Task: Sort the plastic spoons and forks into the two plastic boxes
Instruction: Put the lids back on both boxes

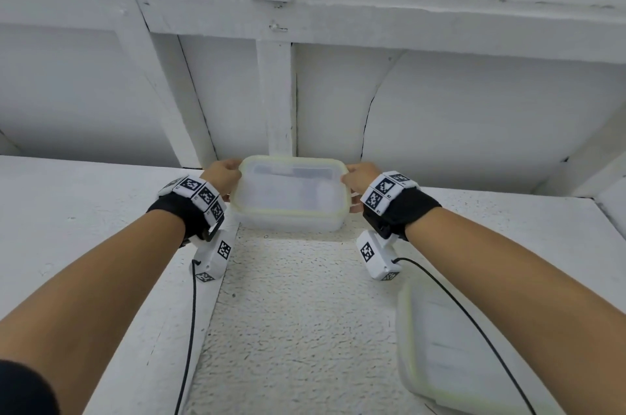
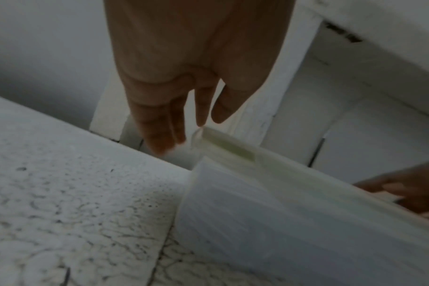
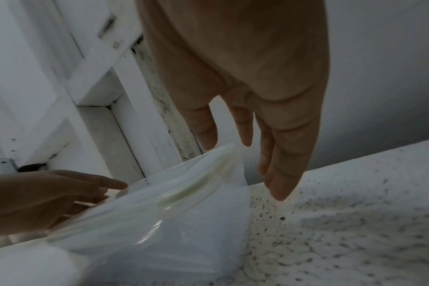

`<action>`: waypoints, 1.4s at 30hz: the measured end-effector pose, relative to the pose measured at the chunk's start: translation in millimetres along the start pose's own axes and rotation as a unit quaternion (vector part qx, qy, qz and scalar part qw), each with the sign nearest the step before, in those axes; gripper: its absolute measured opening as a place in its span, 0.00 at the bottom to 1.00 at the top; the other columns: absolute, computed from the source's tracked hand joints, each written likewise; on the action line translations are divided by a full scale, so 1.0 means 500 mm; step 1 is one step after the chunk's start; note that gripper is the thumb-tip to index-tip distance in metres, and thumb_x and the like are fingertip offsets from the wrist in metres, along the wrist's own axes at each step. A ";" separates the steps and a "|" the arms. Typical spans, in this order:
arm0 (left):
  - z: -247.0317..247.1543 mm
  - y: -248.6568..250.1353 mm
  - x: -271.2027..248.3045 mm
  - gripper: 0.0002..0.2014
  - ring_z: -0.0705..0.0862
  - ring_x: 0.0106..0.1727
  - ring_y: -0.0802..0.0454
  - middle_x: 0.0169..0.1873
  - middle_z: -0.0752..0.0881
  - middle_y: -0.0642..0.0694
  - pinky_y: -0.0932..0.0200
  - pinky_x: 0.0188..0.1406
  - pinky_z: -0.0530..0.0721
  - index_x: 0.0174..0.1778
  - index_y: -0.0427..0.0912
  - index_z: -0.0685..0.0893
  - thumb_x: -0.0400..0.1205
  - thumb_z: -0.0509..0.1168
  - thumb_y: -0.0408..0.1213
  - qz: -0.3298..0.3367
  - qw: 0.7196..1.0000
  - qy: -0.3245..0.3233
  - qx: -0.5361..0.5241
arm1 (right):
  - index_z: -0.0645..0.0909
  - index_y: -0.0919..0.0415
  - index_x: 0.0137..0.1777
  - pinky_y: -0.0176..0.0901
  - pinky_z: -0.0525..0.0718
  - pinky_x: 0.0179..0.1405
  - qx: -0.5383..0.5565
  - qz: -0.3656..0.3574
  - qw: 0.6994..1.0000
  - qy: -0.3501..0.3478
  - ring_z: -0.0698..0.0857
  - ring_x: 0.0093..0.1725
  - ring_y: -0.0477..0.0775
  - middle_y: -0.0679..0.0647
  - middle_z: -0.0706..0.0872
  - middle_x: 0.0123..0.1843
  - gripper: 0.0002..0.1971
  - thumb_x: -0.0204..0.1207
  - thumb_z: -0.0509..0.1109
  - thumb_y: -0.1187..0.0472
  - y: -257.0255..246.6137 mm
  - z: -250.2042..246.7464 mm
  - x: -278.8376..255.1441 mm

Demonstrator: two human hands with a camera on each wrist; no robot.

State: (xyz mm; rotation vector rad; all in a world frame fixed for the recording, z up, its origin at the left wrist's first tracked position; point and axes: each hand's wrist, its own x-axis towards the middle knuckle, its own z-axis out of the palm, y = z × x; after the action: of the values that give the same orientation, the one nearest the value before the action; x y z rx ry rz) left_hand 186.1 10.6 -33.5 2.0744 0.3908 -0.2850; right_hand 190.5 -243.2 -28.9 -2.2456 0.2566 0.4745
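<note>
A rough, pitted white table (image 1: 291, 313) meets a white-painted timber wall (image 1: 474, 109). The left hand (image 1: 222, 174) and right hand (image 1: 360, 175), fingers extended, press the ends of a translucent lidded plastic box (image 1: 291, 197) at the table's far edge; another box (image 1: 450, 357) lies near right.

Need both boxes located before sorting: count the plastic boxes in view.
2. One box sits at the table's far edge, a hand at each end. The other box lies near right, partly behind the right forearm. None else shows.
</note>
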 end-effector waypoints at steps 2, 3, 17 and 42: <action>-0.002 0.002 -0.011 0.21 0.82 0.58 0.39 0.62 0.82 0.38 0.45 0.59 0.82 0.72 0.42 0.75 0.82 0.55 0.29 0.018 0.998 0.004 0.058 | 0.74 0.67 0.70 0.58 0.80 0.65 -0.023 0.012 1.000 -0.013 0.80 0.66 0.66 0.66 0.79 0.68 0.20 0.80 0.62 0.61 -0.008 -0.011 -0.035; -0.002 0.004 -0.019 0.20 0.80 0.60 0.40 0.64 0.81 0.39 0.47 0.61 0.79 0.72 0.41 0.75 0.83 0.54 0.30 0.038 0.994 0.013 0.099 | 0.72 0.69 0.71 0.58 0.79 0.66 -0.037 0.019 0.999 -0.020 0.79 0.66 0.66 0.66 0.78 0.69 0.21 0.81 0.61 0.61 -0.009 -0.019 -0.052; 0.204 0.051 -0.314 0.11 0.81 0.43 0.52 0.43 0.83 0.48 0.59 0.42 0.82 0.54 0.40 0.81 0.86 0.54 0.32 0.160 0.977 -0.138 0.034 | 0.70 0.52 0.74 0.38 0.68 0.63 -0.231 -0.024 0.972 -0.036 0.74 0.70 0.51 0.52 0.74 0.74 0.21 0.83 0.60 0.51 0.192 -0.173 -0.370; 0.254 -0.003 -0.415 0.25 0.85 0.50 0.44 0.54 0.85 0.38 0.53 0.42 0.86 0.71 0.39 0.74 0.79 0.69 0.41 0.036 0.990 -0.123 -0.058 | 0.67 0.46 0.73 0.44 0.83 0.36 0.122 0.069 0.990 0.031 0.83 0.53 0.58 0.55 0.79 0.64 0.19 0.83 0.60 0.53 0.327 -0.133 -0.423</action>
State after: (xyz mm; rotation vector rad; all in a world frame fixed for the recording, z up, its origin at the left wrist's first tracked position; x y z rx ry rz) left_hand -11.2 -131.3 -25.0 1.9065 0.1774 -0.4586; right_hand -38.9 -394.2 -11.9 -2.0125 0.4787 0.4213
